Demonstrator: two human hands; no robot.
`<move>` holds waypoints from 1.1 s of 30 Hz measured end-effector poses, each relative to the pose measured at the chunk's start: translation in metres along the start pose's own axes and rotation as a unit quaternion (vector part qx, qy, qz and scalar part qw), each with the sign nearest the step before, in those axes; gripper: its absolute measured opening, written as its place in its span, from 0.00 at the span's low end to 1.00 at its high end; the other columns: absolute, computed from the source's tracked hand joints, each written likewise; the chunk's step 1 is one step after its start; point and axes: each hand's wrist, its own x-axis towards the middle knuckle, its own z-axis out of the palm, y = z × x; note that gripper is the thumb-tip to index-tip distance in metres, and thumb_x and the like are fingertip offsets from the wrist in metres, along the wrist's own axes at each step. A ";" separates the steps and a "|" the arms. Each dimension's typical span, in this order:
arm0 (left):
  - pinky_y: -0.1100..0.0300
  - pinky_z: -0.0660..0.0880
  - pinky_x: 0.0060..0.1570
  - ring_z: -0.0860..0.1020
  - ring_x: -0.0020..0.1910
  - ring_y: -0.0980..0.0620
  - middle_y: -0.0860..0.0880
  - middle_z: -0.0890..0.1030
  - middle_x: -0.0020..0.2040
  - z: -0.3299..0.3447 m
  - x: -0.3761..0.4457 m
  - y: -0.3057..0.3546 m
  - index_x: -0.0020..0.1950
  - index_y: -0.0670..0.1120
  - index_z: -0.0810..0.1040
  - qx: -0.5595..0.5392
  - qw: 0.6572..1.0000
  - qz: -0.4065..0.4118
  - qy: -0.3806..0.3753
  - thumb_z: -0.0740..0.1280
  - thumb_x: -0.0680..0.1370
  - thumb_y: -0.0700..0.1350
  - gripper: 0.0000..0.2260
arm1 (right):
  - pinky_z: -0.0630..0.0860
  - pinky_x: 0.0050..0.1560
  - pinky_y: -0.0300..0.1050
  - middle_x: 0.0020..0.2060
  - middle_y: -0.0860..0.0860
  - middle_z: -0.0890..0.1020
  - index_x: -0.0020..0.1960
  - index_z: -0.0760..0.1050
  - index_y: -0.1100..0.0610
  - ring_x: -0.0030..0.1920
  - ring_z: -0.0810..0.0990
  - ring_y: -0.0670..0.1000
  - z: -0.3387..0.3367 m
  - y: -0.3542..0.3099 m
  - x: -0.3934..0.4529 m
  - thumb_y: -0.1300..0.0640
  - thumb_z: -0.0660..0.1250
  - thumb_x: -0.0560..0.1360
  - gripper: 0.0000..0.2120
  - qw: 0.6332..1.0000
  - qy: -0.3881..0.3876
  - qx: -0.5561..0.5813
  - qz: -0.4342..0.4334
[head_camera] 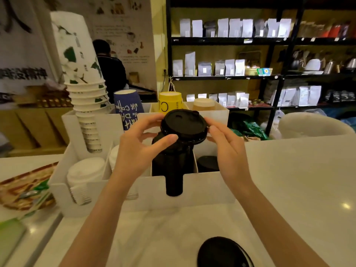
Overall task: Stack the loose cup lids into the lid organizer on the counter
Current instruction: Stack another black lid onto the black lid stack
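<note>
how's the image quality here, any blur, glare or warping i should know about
Head view: wide-angle warping bends the shelves and the paper cup stack near the edges; the far left banner is smeared; a small glare spot sits on the counter; the black lid and both hands stay fairly sharp.

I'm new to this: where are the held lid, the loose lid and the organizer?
Held lid [184, 126], head view, top face.
Loose lid [221, 253], head view, top face.
Organizer [208, 189], head view, front wall.
</note>
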 end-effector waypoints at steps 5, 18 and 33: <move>0.67 0.72 0.55 0.74 0.59 0.60 0.56 0.78 0.58 -0.010 0.004 -0.015 0.61 0.52 0.74 0.063 0.997 -0.026 -0.025 0.69 0.66 0.54 0.23 | 0.67 0.56 0.23 0.56 0.40 0.77 0.64 0.71 0.51 0.55 0.71 0.29 0.007 0.015 0.005 0.56 0.52 0.79 0.16 0.996 -0.071 0.021 0.049; 0.75 0.64 0.47 0.68 0.55 0.61 0.64 0.71 0.52 -0.002 0.004 -0.023 0.64 0.53 0.70 0.112 0.988 -0.085 -0.070 0.69 0.69 0.51 0.24 | 0.62 0.63 0.35 0.62 0.48 0.74 0.65 0.68 0.53 0.62 0.68 0.42 0.016 0.039 0.000 0.51 0.53 0.78 0.18 0.989 -0.091 -0.102 0.060; 0.83 0.64 0.40 0.70 0.45 0.67 0.63 0.72 0.47 0.007 0.001 -0.021 0.61 0.52 0.70 0.110 0.988 -0.076 -0.083 0.70 0.69 0.49 0.21 | 0.65 0.66 0.42 0.61 0.52 0.77 0.63 0.71 0.57 0.62 0.70 0.45 0.019 0.041 -0.003 0.49 0.51 0.74 0.23 0.977 -0.070 -0.200 -0.010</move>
